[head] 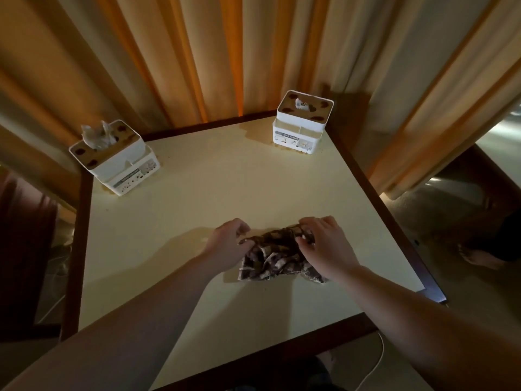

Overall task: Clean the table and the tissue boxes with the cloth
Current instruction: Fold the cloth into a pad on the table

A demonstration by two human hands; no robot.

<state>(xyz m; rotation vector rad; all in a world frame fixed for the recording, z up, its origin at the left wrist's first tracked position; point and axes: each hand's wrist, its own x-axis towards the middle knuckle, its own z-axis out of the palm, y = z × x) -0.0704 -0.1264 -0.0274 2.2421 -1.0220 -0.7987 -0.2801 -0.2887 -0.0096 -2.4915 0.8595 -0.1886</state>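
Note:
A dark checked cloth (275, 258) lies bunched on the cream table (197, 210), a little right of the middle. My left hand (229, 241) pinches the cloth's left edge with curled fingers. My right hand (324, 244) grips its upper right part, fingers curled over the fabric. One white tissue box (118, 162) with a tissue sticking out stands at the table's far left corner. A second white tissue box (303, 122) stands at the far right corner.
The table has a dark wooden rim (375, 176). Orange and beige curtains (214, 52) hang close behind it. A dark chair (25, 235) stands at the left. A person's bare foot (479, 258) shows on the floor to the right. A white cable (375, 365) runs below the front edge.

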